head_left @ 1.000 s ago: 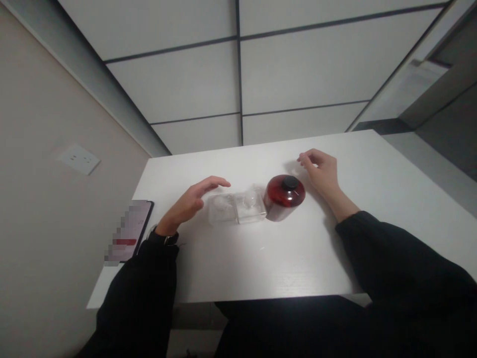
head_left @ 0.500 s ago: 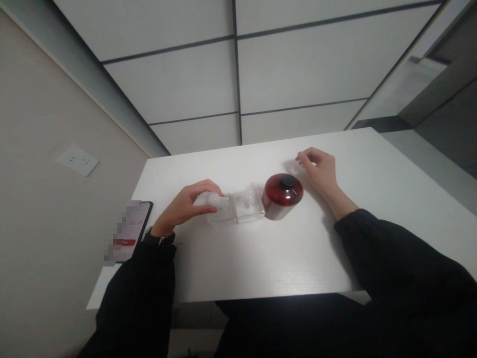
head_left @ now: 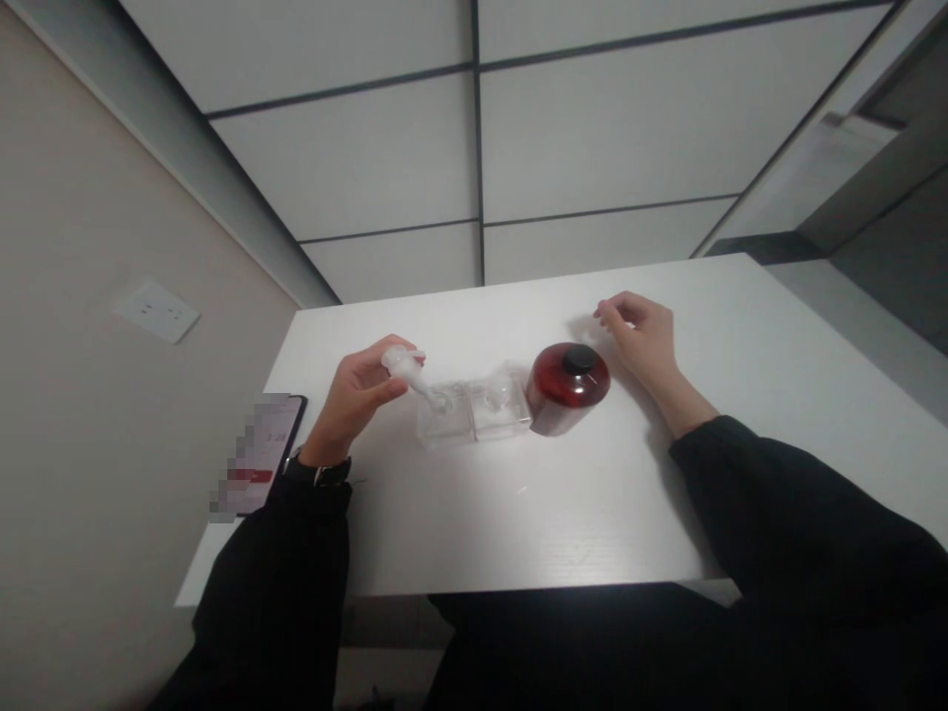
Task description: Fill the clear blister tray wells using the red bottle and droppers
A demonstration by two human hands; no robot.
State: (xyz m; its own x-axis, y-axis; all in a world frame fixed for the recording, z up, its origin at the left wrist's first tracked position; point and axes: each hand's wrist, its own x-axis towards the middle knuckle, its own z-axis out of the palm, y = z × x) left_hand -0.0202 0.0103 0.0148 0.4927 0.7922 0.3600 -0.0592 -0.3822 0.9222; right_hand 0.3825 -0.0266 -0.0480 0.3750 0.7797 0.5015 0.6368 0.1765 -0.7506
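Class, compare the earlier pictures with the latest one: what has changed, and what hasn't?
The left hand, first beside the left clear container, has taken hold of its pump top and drawn it up and leftward; it now tilts, its stem reaching down toward the container. The right hand, red bottle and right clear container stayed put.

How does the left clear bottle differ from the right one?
The left clear bottle has its pump top tilted in the left hand; the right clear bottle has its rounded top in place, with no hand on it. The right clear bottle stands next to the red bottle; the left clear bottle is nearer the left hand. Both are transparent, boxy and on the white table.
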